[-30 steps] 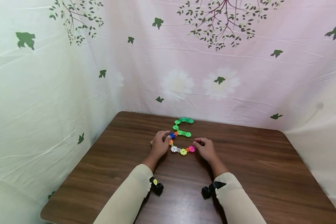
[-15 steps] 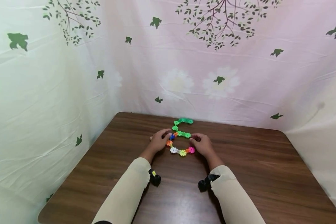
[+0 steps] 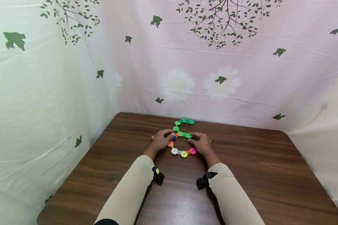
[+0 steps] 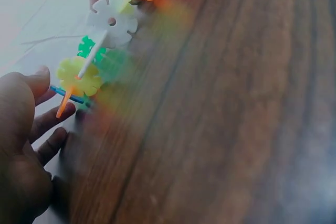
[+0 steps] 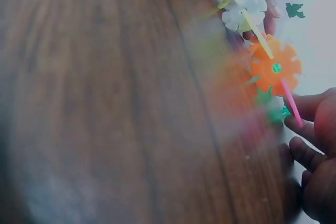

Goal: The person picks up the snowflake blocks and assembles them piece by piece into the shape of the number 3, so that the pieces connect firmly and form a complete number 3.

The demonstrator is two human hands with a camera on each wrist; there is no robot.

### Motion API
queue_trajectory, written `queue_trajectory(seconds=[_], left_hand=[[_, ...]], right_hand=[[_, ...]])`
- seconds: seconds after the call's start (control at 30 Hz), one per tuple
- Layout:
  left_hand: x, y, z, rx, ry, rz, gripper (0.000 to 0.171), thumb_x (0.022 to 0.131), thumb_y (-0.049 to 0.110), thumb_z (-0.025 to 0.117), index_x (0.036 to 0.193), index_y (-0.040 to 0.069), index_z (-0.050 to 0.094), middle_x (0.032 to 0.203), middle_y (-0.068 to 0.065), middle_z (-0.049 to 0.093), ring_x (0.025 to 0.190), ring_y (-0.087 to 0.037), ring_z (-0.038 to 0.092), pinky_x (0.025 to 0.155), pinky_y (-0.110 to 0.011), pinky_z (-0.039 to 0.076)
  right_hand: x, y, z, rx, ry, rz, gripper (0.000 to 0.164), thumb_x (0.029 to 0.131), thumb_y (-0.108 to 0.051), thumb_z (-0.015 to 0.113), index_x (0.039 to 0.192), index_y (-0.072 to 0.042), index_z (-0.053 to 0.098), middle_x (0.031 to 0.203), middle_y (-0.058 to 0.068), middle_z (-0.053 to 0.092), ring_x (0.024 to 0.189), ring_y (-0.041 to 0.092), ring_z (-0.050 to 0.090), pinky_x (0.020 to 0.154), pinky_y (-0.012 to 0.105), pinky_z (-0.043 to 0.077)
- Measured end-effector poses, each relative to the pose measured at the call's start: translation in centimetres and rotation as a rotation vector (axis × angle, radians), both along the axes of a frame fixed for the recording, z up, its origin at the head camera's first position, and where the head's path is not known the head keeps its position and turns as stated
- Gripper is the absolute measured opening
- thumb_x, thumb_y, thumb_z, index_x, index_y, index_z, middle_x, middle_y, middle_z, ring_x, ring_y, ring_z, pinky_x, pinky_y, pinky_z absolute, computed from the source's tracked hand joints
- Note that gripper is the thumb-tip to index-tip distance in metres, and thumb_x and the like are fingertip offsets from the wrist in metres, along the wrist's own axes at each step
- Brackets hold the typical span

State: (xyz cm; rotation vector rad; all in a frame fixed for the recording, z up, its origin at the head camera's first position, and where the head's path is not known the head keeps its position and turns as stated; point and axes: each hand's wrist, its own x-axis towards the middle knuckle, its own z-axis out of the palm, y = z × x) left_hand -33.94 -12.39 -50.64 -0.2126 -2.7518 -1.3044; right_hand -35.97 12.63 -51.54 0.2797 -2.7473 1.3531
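A chain of interlocking flower-shaped plastic discs (image 3: 174,151) lies on the table in an open, curving figure. Its far part is green (image 3: 176,128); the near loop has blue, orange, white, yellow and pink discs. At the loop's left side my left hand (image 3: 160,140) pinches the blue disc (image 3: 173,137) between thumb and fingers. My right hand (image 3: 202,143) holds the right end of the green row, thumb on the near side. The left wrist view shows a yellow disc (image 4: 79,74) beside the left fingers. An orange disc (image 5: 278,66) stands edge-linked near the right hand in the right wrist view.
The brown wooden table (image 3: 256,168) extends on both sides of the arms. A patterned cloth (image 3: 146,75) hangs behind its back edge, with more cloth at left and right. Black wrist cameras (image 3: 158,178) sit under the sleeves.
My right hand has moved away from the pink disc, up and left to the end of the green row. The left hand stays by the blue disc; the loop's left side has shifted slightly left.
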Motion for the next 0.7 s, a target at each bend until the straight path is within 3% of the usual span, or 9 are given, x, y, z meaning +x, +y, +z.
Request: queue_trajectory(seconds=[0.2, 0.4, 0.7], left_hand=[[-0.27, 0.55, -0.11, -0.024, 0.003, 0.006, 0.037, 0.112, 0.043, 0.061, 0.142, 0.027, 0.075, 0.148, -0.002, 0.072, 0.137, -0.029, 0.065, 0.104, -0.057, 0.026], [0.02, 0.69, 0.08, -0.007, 0.013, -0.002, 0.034, 0.112, 0.041, 0.063, 0.138, 0.025, 0.077, 0.141, -0.002, 0.075, 0.13, -0.029, 0.068, 0.102, -0.054, 0.026], [0.21, 0.6, 0.62, 0.074, -0.018, -0.019, 0.034, 0.112, 0.041, 0.063, 0.132, 0.019, 0.08, 0.134, -0.006, 0.077, 0.128, -0.031, 0.069, 0.116, -0.062, 0.035]], right_hand=[[-0.06, 0.0, 0.03, -0.005, 0.011, -0.036, 0.033, 0.102, -0.02, 0.079, 0.133, -0.011, 0.08, 0.14, 0.016, 0.075, 0.142, 0.039, 0.062, 0.122, 0.06, 0.043], [0.03, -0.04, -0.04, -0.026, 0.034, -0.058, 0.028, 0.1, -0.018, 0.082, 0.126, -0.01, 0.083, 0.131, 0.016, 0.08, 0.134, 0.038, 0.068, 0.116, 0.056, 0.05], [0.16, 0.25, -0.16, -0.054, 0.088, -0.011, 0.024, 0.099, -0.019, 0.083, 0.121, -0.01, 0.085, 0.13, 0.015, 0.08, 0.132, 0.037, 0.07, 0.116, 0.056, 0.051]])
